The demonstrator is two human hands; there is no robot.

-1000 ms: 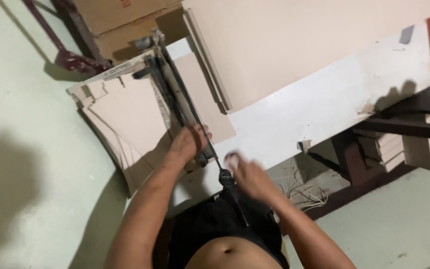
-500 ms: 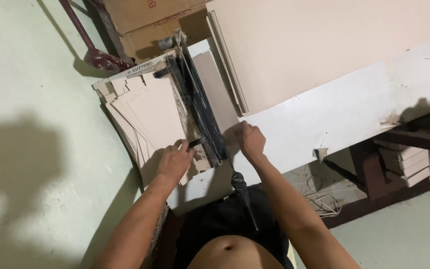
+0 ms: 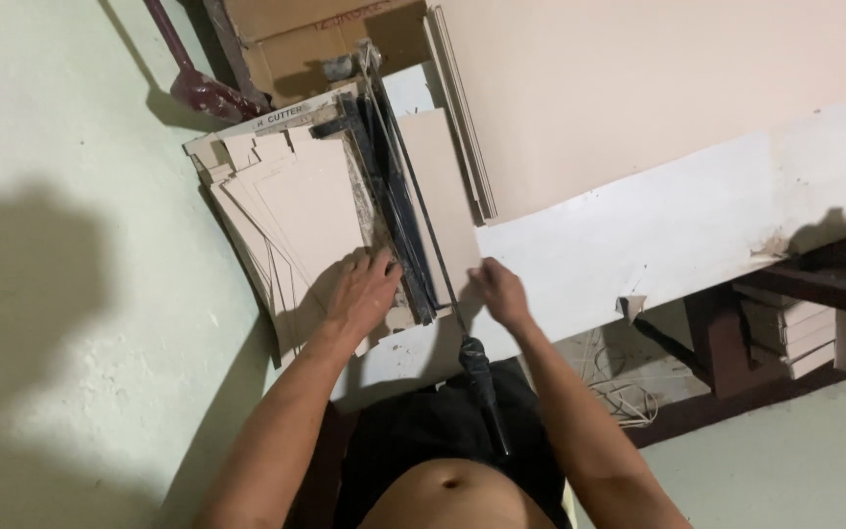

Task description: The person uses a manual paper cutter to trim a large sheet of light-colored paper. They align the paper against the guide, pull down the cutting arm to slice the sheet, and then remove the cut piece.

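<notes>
A black lever paper cutter (image 3: 399, 225) lies on the white table (image 3: 658, 235), its dark handle (image 3: 482, 387) pointing toward my body. A beige card sheet (image 3: 447, 196) lies under the blade on the right side. My right hand (image 3: 501, 294) pinches the near corner of that sheet. My left hand (image 3: 364, 294) rests flat, fingers spread, on the cutter's base at the near end of a fanned stack of cut beige pieces (image 3: 296, 211). The stack hangs over the table's left edge.
Large beige boards (image 3: 638, 88) lean across the table's far right. A brown cardboard box (image 3: 305, 39) stands behind the cutter, and a dark red metal leg (image 3: 193, 83) is at far left. Stacked boards (image 3: 785, 328) and loose cords (image 3: 619, 387) lie under the table, above a pale green floor (image 3: 80, 294).
My right hand left the cutter's handle and went to the beige sheet, now gripping its near corner. My left hand slid back onto the cutter's base beside the blade.
</notes>
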